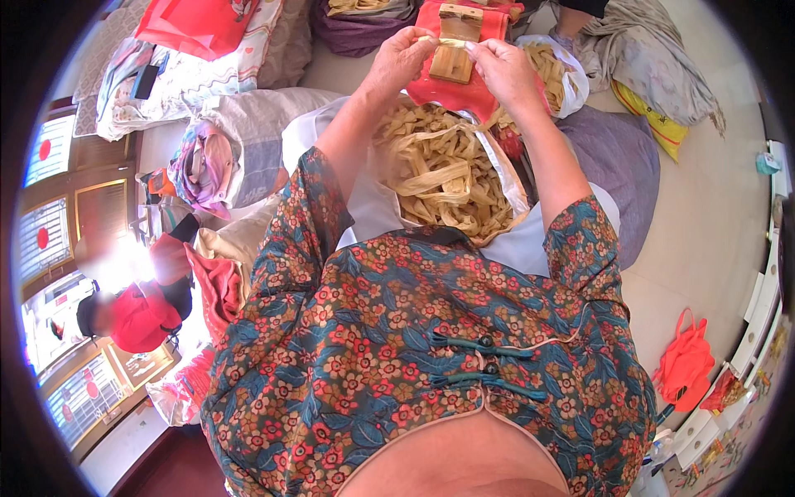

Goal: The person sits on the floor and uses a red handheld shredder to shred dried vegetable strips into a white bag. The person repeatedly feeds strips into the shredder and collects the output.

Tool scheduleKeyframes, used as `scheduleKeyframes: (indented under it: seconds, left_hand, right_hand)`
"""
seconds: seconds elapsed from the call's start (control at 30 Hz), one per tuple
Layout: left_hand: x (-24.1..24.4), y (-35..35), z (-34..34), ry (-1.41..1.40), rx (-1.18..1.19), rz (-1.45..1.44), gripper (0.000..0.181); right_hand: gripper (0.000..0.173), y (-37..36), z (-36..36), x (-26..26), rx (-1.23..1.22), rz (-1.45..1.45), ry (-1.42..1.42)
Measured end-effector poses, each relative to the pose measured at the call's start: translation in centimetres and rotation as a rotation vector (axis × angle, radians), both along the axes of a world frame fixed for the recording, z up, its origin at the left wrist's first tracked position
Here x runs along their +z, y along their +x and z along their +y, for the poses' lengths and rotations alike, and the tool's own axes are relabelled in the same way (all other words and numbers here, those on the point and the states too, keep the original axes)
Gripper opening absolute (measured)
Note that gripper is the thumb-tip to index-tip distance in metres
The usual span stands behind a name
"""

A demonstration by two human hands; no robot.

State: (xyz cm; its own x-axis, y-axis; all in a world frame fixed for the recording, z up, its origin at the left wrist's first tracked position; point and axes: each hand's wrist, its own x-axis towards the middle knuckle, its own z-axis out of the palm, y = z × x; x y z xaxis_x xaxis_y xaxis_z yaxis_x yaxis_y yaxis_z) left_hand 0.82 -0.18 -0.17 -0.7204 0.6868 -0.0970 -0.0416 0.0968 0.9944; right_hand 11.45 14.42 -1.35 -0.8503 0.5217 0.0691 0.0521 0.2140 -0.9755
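My left hand (407,54) and my right hand (500,64) hold a narrow pale strip (451,43) stretched between their fingertips. It lies across a small wooden block device (451,64), which rests on a red cloth (435,90). The upper wooden piece (461,22) has a notch at its lower edge. Below the hands, close to my body, an open white-lined bag holds a heap of flat, tan, folded strips (459,177) that look like dried plant fibre. A long tan strip runs from the heap up towards my right forearm.
A white plastic bag of tan strips (549,71) stands at the right, beside another person's leg (570,22). A purple-grey cloth bundle (612,168) lies nearby. Stuffed sacks (261,124) are at the left. A person in red (143,317) is farther left. A red bag (685,366) lies on the floor.
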Motion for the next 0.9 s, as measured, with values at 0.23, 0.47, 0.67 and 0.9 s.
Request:
scheduleKeyframes:
  seconds: [0.23,0.47,0.67,0.9]
  left_hand:
    - [-2.3,-1.5,1.2,-0.470,0.031,0.516,0.027]
    - [-1.4,2.7,-3.3,-0.494,0.081,1.077,0.032]
    - [-2.3,9.8,-6.8,-0.119,-0.262,-0.706,0.061]
    - [-0.3,9.7,-6.4,0.137,0.178,-0.839,0.023]
  right_hand:
    - [0.032,-1.0,0.5,-1.7,0.008,-0.246,0.276]
    - [0.028,1.1,-1.8,-1.0,-0.099,-0.164,0.431]
    - [0.015,5.2,-6.5,2.5,0.199,0.372,0.348]
    - [0.016,6.2,-7.7,1.7,0.458,0.274,-0.114]
